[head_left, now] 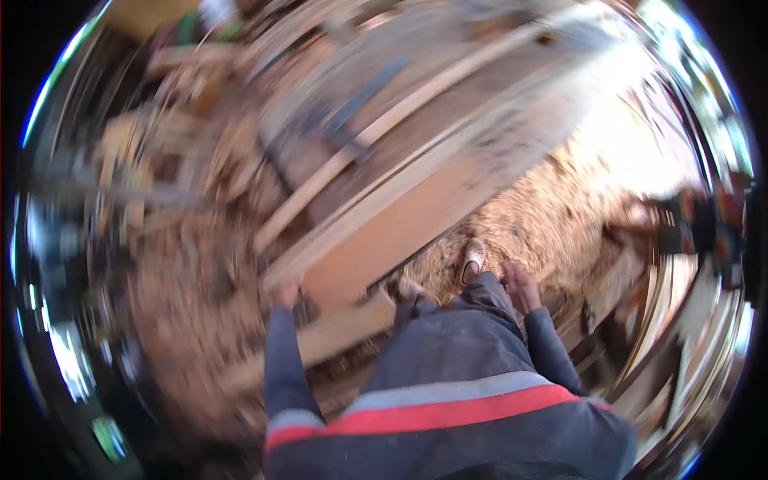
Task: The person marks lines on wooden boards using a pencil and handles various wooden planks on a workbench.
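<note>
My left hand (pixel 286 293) is at the near left end of a long wooden plank (pixel 384 232); blur hides how its fingers meet the wood. The plank runs diagonally from the lower left to the upper right, with dark marks on its far part. To the right of my legs, my right hand (pixel 522 288) hangs above the wood shavings with its fingers apart, holding nothing. Beyond the plank lies a thin wooden strip (pixel 320 178), with a blurred blue tool (pixel 368 94) next to it.
Wood shavings (pixel 552 192) cover the floor around my feet. A shorter board (pixel 344 330) lies in front of my legs. Scrap wood (pixel 128 152) is piled at the left, and more boards (pixel 688 336) stand at the right. Another person (pixel 704 224) is at the right edge.
</note>
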Tool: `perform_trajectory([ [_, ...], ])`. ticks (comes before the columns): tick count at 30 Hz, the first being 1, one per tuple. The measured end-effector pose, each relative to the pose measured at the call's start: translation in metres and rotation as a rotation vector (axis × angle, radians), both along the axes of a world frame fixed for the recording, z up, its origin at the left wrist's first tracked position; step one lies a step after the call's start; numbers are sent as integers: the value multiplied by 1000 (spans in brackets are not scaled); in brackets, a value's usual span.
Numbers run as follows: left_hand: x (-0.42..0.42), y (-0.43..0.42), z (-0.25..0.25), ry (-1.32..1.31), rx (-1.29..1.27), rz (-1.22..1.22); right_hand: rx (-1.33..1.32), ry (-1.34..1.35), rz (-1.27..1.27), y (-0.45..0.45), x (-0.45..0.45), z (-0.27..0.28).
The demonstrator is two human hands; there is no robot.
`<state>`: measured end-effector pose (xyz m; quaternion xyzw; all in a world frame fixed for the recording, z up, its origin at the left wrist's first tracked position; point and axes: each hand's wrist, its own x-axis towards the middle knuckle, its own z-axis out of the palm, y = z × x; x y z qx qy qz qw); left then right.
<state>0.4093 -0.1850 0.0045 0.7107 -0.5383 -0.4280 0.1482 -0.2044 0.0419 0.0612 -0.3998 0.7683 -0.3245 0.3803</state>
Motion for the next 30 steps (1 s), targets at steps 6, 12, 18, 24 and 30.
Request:
perform_trajectory([
  [6, -2, 9, 9, -361, -290, -375, 12, 191, 267, -4, 1, 12],
  [12, 0, -2, 0, -17, -220, -184, -22, 225, 428, -49, 45, 30],
  [18, -11, 20, 39, 482, -71, 9, -103, 242, 556, -70, 111, 29],
  [24, 8, 14, 8, 860, 34, 103, -109, 200, 693, -64, 161, 22],
  [30, 5, 10, 4, 400, -296, -99, -79, 235, 708, -71, 179, 40],
])
